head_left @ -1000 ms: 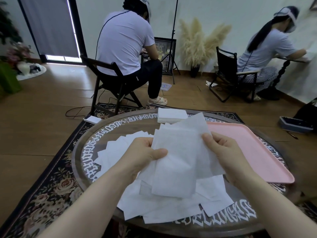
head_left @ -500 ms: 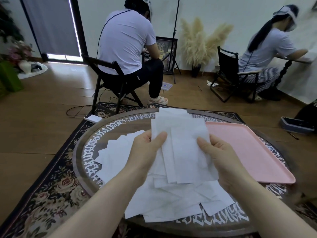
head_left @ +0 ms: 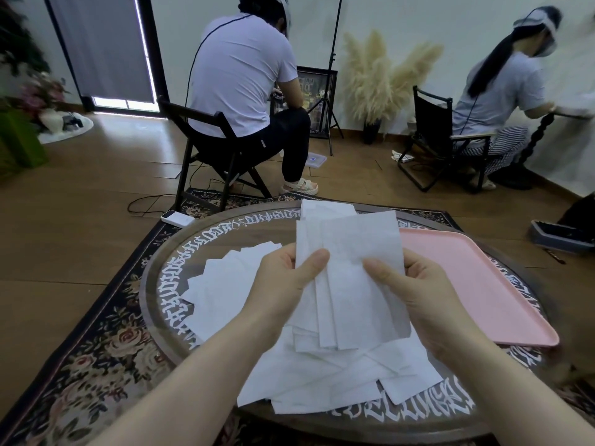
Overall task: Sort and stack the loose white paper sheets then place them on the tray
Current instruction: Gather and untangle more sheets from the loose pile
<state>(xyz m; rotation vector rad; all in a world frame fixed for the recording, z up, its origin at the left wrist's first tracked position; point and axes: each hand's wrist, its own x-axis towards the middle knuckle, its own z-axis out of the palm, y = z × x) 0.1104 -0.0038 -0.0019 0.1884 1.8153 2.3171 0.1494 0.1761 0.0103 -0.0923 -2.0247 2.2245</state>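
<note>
Paper sheets, small fanned bundle, pinched between left hand and right hand above loose pile on round table, pink tray beside.

White paper sheets, pink tray, dark floral rug (table lettered in white).

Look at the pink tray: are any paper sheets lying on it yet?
No: the pink tray is bare, and both hands hold sheets beside it.
</note>
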